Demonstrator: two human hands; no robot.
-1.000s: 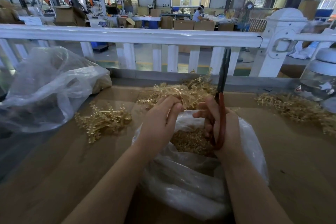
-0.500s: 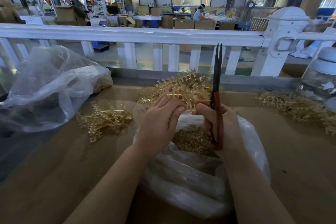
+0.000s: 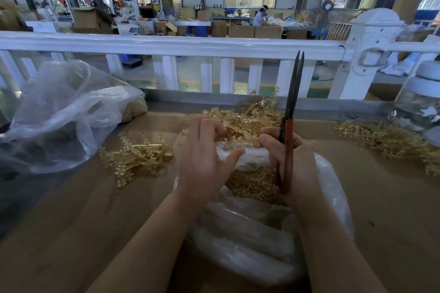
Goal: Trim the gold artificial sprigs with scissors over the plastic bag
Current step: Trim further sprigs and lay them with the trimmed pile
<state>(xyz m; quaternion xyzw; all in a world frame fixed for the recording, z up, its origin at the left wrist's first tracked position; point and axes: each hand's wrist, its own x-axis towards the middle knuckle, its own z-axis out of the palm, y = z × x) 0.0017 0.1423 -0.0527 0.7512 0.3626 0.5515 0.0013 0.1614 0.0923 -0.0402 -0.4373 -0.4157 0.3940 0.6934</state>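
Head view looks down over my two forearms at a brown cardboard-covered table (image 3: 71,233). My left hand (image 3: 204,162) curls its fingers round a gold sprig (image 3: 240,132), pinching it just above the mouth of the clear plastic bag (image 3: 250,240) that sits between my arms. My right hand (image 3: 292,164) grips the scissors (image 3: 289,126) by their red handles, blades pointing straight up and nearly closed — only a sliver of gap shows at the tips. My right fingertips also touch the sprig's near end, so both hands meet on it over the bag.

Inside the bag lies a heap of small gold trimmings (image 3: 252,185). Behind my hands, a loose pile of gold sprigs (image 3: 250,114) rests against the metal edge at the back of the table. Another small bunch (image 3: 138,157) lies to the left, apart from the bag, and a longer scatter (image 3: 390,140) runs along the right side.

At far left sits a second, crumpled clear bag (image 3: 66,114) — its contents are hard to make out. A white railing (image 3: 178,43) crosses behind the table.
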